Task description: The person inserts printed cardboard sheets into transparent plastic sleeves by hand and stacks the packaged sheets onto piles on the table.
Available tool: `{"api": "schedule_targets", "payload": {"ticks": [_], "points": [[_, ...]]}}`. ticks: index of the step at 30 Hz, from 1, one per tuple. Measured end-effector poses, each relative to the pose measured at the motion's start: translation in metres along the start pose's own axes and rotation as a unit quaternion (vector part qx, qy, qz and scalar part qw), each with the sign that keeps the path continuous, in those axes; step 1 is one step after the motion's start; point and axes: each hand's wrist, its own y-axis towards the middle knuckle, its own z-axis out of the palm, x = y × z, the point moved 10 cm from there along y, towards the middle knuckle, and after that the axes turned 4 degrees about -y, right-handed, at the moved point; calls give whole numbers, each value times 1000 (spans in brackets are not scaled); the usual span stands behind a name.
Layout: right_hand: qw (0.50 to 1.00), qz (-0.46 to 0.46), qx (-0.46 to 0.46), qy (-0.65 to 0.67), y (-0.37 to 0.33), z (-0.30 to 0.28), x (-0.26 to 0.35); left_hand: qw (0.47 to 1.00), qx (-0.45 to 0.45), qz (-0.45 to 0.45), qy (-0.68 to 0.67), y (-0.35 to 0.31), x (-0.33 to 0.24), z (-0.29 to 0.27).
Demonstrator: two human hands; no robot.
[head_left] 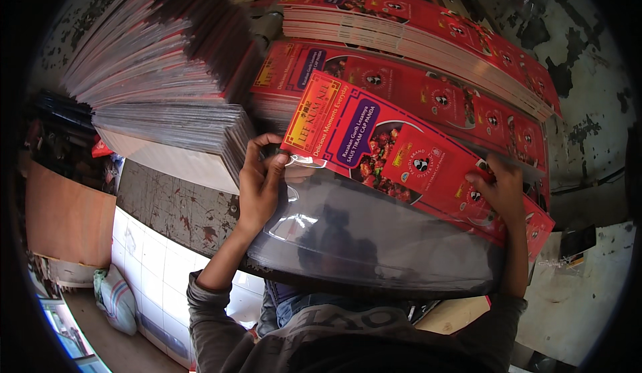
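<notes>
A long red printed strip (401, 147), with food pictures and a purple panel, lies slantwise between my hands. My left hand (261, 184) pinches its left end at the lower corner, thumb on top, where a glossy bit of clear plastic shows. Toward the other end, my right hand (503, 189) grips the strip with the thumb on its face and the fingers along its far edge. Beneath the strip and nearer to me is a pile of clear plastic sheets or sleeves (374, 242), shiny with reflections. Whether the strip is partly inside a sleeve I cannot tell.
Two stacks of similar red strips stand behind, a nearer stack (408, 82) and a taller far stack (381, 28). At left leans a big pile of plastic-covered strips (160, 72). A worn table edge (177, 202) shows below it. A white sack (117, 299) lies on the floor.
</notes>
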Motion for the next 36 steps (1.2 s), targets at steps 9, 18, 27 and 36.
{"api": "schedule_targets", "payload": {"ticks": [9, 18, 27, 36], "points": [[1000, -7, -9, 0, 0, 1, 0, 1000, -3, -5, 3, 0, 2, -1], [999, -34, -11, 3, -3, -2, 6, 1000, -21, 4, 2, 4, 5, -5], [996, -83, 24, 13, -6, 5, 26, 998, -29, 20, 47, 4, 3, -8], [973, -88, 193, 91, -7, 38, 14, 983, 9, -22, 180, 1, -14, 1]]}}
